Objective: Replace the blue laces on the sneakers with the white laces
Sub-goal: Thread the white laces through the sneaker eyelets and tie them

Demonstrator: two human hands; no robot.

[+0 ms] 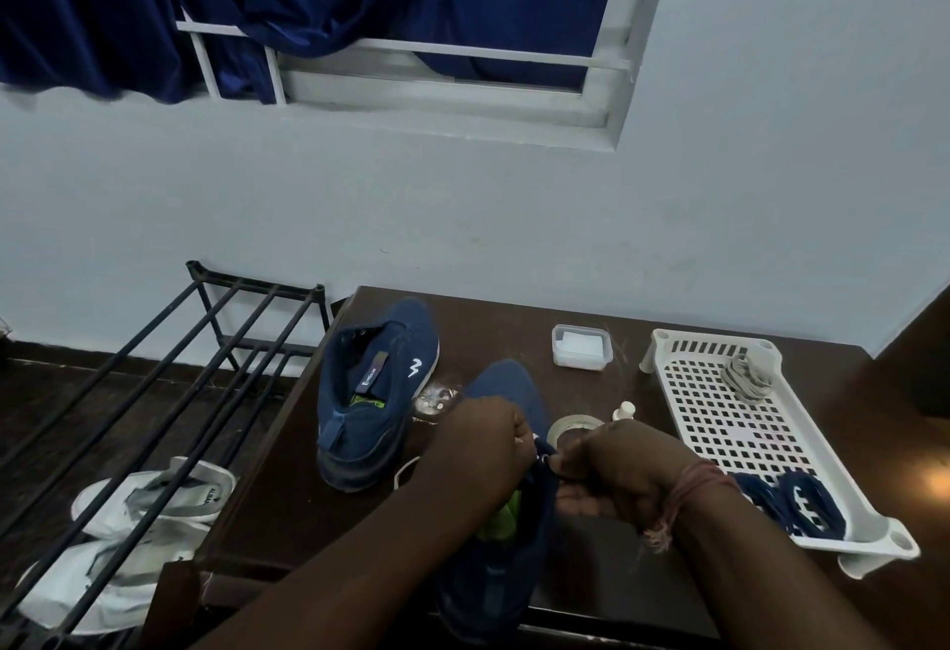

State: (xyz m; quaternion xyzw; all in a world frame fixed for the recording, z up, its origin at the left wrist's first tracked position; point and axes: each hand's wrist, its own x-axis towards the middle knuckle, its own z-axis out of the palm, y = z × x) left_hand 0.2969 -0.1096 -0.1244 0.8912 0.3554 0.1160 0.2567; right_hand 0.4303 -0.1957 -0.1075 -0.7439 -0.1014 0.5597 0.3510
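Note:
Two blue sneakers stand on a dark wooden table (288, 510). The far sneaker (375, 387) has no lace in it. The near sneaker (506, 536) lies under both my hands. My left hand (480, 436) pinches a white lace (406, 469) at the sneaker's eyelets; a loop of it trails left onto the table. My right hand (611, 469) grips the sneaker's upper edge beside the tongue. Blue laces (791, 500) lie coiled in the near end of a white perforated tray (740, 433). A bundled whitish lace (748, 377) sits at the tray's far end.
A clear lidded box (581, 346), a tape roll (570, 431), a small white bottle (624, 413) and a round dish (434, 400) stand behind the near sneaker. A black metal rack (169, 366) holding white shoes (149, 500) is left of the table.

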